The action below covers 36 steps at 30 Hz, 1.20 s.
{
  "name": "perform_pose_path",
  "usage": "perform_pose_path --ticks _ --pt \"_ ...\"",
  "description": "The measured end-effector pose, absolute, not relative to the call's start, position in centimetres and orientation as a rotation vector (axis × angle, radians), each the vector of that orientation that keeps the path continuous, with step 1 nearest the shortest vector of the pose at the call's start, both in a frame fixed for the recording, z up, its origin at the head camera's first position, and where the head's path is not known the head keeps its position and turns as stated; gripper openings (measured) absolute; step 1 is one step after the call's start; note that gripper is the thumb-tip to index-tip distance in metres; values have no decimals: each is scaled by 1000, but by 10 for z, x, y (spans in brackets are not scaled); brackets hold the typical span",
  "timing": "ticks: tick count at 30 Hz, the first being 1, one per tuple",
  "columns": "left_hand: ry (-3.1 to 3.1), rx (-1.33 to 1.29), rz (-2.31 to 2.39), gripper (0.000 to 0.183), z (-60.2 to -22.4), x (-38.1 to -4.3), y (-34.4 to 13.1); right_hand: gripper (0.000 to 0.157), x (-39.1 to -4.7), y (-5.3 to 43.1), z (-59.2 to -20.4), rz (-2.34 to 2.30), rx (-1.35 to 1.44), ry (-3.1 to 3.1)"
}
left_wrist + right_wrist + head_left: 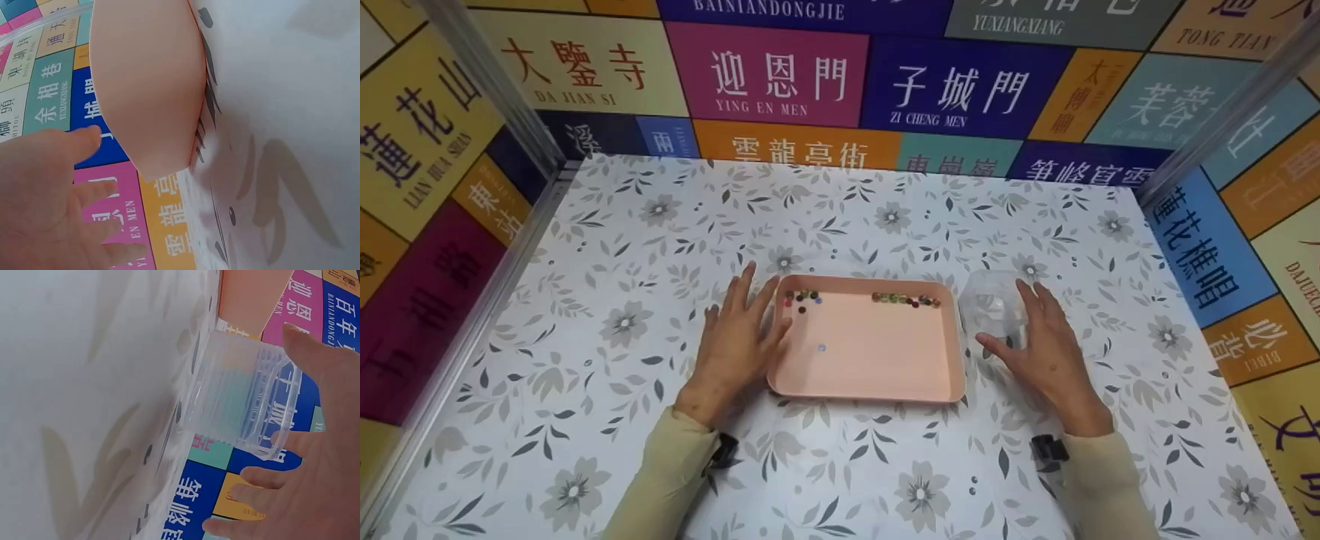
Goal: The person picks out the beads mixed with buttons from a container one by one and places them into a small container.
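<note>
A shallow pink tray (pixel 862 360) lies on the table. Small colourful beads (pixel 802 295) gather in its far left corner, with more beads (pixel 904 298) in a row along the far right side. A single pale bead (pixel 821 348) sits apart, nearer the front left. My left hand (pixel 739 330) is beside the tray's left wall, fingers extended and spread, thumb close to the rim. To the right of the tray stands a clear ribbed plastic jar (pixel 230 391), upright. My right hand (pixel 1046 345) is next to it, thumb and fingers spread apart near the jar's top, not curled round it.
The table (pixel 675 465) has a white covering printed with grey flowers and leaves. Panels with large printed characters (pixel 780 75) form the back and side walls. Clear upright strips (pixel 487 82) edge the table's left and right sides.
</note>
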<state>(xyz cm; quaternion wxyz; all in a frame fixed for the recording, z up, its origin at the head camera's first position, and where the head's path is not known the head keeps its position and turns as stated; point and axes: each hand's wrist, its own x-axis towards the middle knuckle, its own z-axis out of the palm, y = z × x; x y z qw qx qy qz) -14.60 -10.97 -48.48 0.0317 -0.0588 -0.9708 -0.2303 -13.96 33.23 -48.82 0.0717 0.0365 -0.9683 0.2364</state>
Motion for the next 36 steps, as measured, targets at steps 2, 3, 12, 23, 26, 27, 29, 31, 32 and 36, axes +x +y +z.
perform_pose_path --ticks 2,3,12,23,26,27,29,31,32,36 --pt "-2955 -182 -714 60 -485 -149 -109 109 -141 333 -489 755 102 -2919" --pt "-2938 -182 -712 57 -485 -150 -109 110 -141 333 -489 776 99 -2922" --pt "-2857 -199 -777 38 -484 -161 -108 113 -147 334 -491 945 102 -2929" --pt "-2901 -176 -814 31 -485 -173 -105 123 -154 337 -493 1119 33 -2947" --pt "-2902 -190 -800 31 -486 -174 -106 124 -155 338 -493 1147 45 -2935" --pt "-2898 -196 -796 30 -486 -175 -106 123 -156 338 -494 1152 54 -2929" --pt "-2891 -206 -790 30 -488 -176 -106 123 -156 339 -494 1147 72 -2920" --pt "-2899 -203 -791 30 -489 -177 -105 122 -157 339 -495 1131 91 -2916" --pt "-2907 -197 -794 30 -490 -178 -105 121 -157 339 -495 1127 95 -2918" --pt "-2940 -187 -795 31 -490 -180 -104 121 -159 340 -495 1122 95 -2931"
